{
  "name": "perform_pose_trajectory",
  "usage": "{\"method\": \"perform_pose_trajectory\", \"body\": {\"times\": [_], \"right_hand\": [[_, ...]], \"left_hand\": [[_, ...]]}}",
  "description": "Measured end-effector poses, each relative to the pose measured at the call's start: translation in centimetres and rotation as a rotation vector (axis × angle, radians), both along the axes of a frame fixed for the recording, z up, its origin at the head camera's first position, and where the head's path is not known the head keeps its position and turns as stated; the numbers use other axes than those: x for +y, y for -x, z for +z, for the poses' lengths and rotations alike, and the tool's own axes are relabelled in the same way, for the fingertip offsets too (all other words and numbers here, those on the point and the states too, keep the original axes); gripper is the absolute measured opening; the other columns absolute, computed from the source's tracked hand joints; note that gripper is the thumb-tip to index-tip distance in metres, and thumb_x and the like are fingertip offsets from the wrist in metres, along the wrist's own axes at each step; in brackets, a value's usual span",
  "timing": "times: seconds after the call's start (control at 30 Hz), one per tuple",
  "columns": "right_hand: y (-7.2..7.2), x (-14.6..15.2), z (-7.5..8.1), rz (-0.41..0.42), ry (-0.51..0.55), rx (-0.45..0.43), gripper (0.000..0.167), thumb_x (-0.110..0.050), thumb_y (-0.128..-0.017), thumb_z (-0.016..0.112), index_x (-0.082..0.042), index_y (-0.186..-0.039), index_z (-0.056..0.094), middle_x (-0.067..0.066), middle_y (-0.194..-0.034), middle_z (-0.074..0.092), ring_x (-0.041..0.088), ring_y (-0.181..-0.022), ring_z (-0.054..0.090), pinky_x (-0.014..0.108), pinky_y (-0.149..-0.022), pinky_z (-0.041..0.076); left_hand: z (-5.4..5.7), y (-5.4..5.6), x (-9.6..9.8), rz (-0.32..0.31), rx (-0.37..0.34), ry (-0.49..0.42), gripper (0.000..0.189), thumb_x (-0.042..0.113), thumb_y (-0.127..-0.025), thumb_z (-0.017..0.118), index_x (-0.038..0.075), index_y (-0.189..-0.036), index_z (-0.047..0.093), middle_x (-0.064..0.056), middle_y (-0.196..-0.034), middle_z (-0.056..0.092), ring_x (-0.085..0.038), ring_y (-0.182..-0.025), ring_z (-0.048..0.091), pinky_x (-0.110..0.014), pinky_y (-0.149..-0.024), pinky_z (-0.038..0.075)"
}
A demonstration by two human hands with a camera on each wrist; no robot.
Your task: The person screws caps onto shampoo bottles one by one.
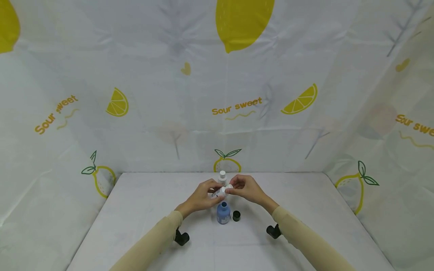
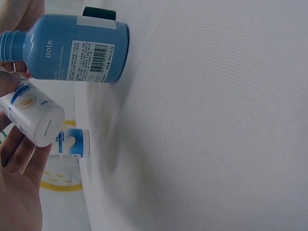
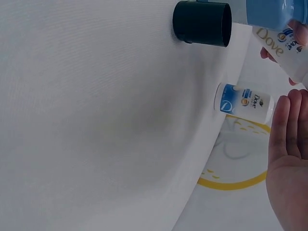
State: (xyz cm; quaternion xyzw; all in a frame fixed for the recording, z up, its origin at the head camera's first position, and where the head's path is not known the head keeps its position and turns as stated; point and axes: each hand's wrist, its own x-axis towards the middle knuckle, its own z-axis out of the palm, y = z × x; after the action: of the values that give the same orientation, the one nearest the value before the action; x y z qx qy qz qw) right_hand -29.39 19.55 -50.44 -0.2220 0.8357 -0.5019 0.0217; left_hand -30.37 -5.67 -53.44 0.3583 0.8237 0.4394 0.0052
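Note:
In the head view my left hand (image 1: 201, 196) grips a white Dove bottle (image 1: 218, 193), which is held tilted above the table. My right hand (image 1: 249, 189) pinches the white cap (image 1: 229, 186) at the bottle's upper end; whether it is still seated is too small to tell. The right wrist view shows that hand's other fingers (image 3: 291, 120) stretched out. Just below both hands a blue bottle (image 1: 223, 214) stands upright with its mouth uncovered. Beside it, on the right, lies a dark green cap (image 3: 202, 23).
Behind the hands a second white Dove bottle (image 1: 222, 177) stands capped near the table's back edge. White cloth covers the table (image 1: 152, 210). A lemon-printed curtain (image 1: 152, 113) encloses the back and sides. Black wrist-worn devices (image 1: 182, 238) hang under both forearms.

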Motion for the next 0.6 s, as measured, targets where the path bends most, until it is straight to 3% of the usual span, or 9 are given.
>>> {"method": "perform_pose_trajectory", "body": {"times": [0.3,0.6], "right_hand": [[0.0,-0.16,0.13,0.016,0.009,-0.014,0.024,-0.015,-0.093,0.086,-0.001,-0.107,0.072,0.015,-0.103,0.074,0.016,-0.087,0.069,0.018,-0.08,0.061],[0.25,0.46,0.38,0.167,0.092,-0.027,0.038,-0.01,-0.093,0.086,0.0,-0.127,0.073,0.021,-0.131,0.074,0.012,-0.117,0.072,0.031,-0.107,0.061]], "left_hand": [[-0.18,0.12,-0.14,-0.008,0.018,-0.015,0.036,0.017,-0.097,0.082,0.005,-0.13,0.074,-0.008,-0.116,0.072,-0.021,-0.11,0.072,-0.025,-0.095,0.065],[-0.13,-0.02,-0.15,-0.009,0.024,-0.02,0.037,0.016,-0.097,0.081,0.003,-0.131,0.074,-0.01,-0.117,0.072,-0.023,-0.11,0.073,-0.025,-0.094,0.065]]}}
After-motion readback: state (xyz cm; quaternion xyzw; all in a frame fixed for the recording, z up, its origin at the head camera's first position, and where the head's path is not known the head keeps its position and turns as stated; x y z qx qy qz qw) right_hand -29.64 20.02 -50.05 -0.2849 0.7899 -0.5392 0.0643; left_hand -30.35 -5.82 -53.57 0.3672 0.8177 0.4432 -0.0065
